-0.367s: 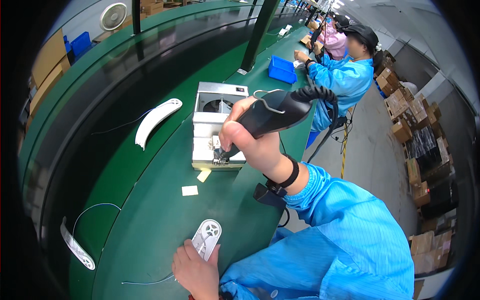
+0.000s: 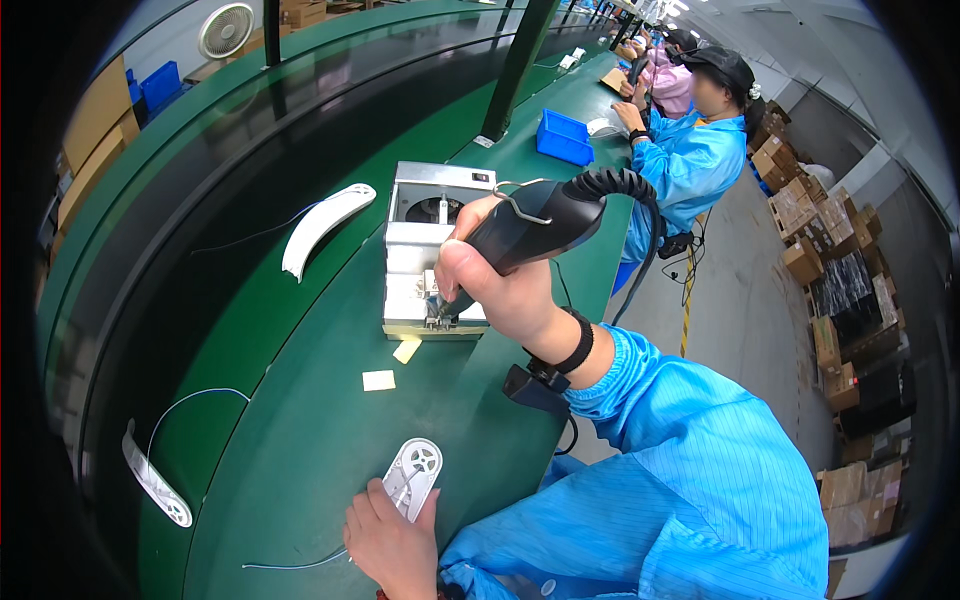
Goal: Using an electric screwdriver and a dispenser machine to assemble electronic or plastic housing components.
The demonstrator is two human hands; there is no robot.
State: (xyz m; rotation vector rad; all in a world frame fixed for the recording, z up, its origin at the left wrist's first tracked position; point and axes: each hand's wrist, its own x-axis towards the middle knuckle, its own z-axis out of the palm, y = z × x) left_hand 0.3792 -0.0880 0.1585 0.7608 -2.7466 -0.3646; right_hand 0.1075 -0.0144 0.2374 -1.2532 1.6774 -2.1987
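My right hand (image 2: 500, 290) grips a black electric screwdriver (image 2: 535, 225) with a coiled cable, its tip pointing down onto the front of a white and metal screw feeder box (image 2: 425, 250). My left hand (image 2: 390, 540) rests on the green bench near the front edge, fingers holding down a small white round plastic part (image 2: 415, 475) with a thin wire trailing left. Both sleeves are blue.
Two small yellow paper scraps (image 2: 392, 365) lie in front of the box. White curved plastic covers (image 2: 325, 225) lie on the dark conveyor belt. A blue bin (image 2: 565, 137) stands further along. Other workers in blue (image 2: 690, 150) sit at the bench on the right; cardboard boxes line the aisle.
The screwdriver and my right hand have hardly moved. My left hand stays on the white round part.
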